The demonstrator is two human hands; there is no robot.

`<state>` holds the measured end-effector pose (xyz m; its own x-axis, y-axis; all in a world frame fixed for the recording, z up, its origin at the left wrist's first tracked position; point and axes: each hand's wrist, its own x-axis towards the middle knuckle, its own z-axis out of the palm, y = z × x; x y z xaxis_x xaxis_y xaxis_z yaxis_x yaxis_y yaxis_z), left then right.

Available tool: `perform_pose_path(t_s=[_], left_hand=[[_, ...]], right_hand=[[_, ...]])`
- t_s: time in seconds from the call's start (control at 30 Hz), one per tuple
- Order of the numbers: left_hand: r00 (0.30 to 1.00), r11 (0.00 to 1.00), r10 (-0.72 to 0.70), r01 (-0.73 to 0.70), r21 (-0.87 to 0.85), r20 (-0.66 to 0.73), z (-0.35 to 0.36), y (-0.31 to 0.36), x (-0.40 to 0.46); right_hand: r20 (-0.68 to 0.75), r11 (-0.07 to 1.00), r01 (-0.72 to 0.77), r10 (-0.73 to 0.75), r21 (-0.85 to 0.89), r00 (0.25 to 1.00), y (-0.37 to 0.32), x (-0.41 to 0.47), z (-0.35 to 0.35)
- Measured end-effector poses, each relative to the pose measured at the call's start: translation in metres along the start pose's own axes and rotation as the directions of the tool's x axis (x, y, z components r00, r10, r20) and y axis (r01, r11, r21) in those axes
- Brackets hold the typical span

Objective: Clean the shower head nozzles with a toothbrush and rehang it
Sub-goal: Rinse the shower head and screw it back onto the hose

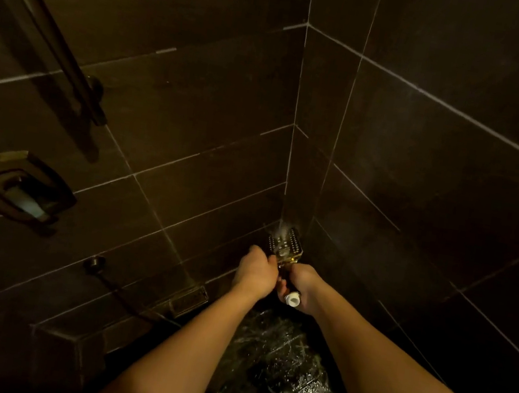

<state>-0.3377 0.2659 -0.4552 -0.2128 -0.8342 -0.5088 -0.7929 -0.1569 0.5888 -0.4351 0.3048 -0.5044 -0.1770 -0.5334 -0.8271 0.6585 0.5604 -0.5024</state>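
Gripping one shower head [285, 243] (spraying), two hands: right hand [302, 284] wraps handle; left hand [255, 272] fisted

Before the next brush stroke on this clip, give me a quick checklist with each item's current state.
1. Shower head held: ok, right hand wraps its handle.
2. Nozzle face turned toward the camera: ok.
3. Toothbrush in left hand: cannot tell, the fist hides it.
4. Water off: not ok, spray rises from the nozzles.
5. Rail free for rehanging: cannot tell, only part shows.
6. Lighting: not ok, dim.
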Motion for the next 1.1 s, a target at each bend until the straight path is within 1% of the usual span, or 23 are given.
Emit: perform_pose_path(t_s=[0.13,0.2,0.27,0.5,0.6,0.73,0.87,1.0,1.1], left_hand=[[0.990,0.993,-0.106,0.101,-0.052,-0.089,-0.012,-0.001,0.004],[0.987,0.989,-0.145,0.142,-0.041,-0.075,-0.014,-0.005,0.006],[0.986,0.988,-0.156,0.155,-0.025,-0.059,-0.014,-0.009,0.006],[0.993,0.994,-0.109,0.109,0.006,-0.035,-0.011,-0.013,-0.003],[0.994,0.995,-0.096,0.094,-0.031,-0.054,-0.014,-0.015,-0.005],[0.992,0.996,-0.051,0.041,-0.083,-0.116,-0.020,-0.020,-0.007],[0.989,0.995,-0.019,0.004,-0.102,-0.145,-0.020,-0.023,-0.011],[0.988,0.991,-0.005,-0.016,-0.136,-0.157,-0.023,-0.025,-0.015],[0.986,0.985,-0.021,-0.009,-0.174,-0.164,-0.028,-0.025,-0.017]], right_hand=[[0.044,0.999,-0.041,0.040,0.014,0.998,0.002,0.001,-0.001],[0.073,0.998,-0.051,0.049,0.023,0.996,0.004,0.000,0.001],[0.092,0.998,-0.061,0.058,0.034,0.994,0.004,-0.001,0.003],[0.107,0.996,-0.034,0.026,0.078,0.994,0.000,-0.008,0.015],[0.113,0.995,-0.028,0.017,0.099,0.993,-0.002,-0.007,0.017],[0.103,0.995,-0.018,0.008,0.099,0.995,-0.004,-0.010,0.022],[0.140,0.996,-0.026,0.013,0.091,0.990,-0.010,-0.017,0.027],[0.136,0.997,-0.014,0.004,0.070,0.991,-0.015,-0.023,0.033],[0.117,0.998,0.004,-0.012,0.068,0.993,-0.019,-0.026,0.035]])
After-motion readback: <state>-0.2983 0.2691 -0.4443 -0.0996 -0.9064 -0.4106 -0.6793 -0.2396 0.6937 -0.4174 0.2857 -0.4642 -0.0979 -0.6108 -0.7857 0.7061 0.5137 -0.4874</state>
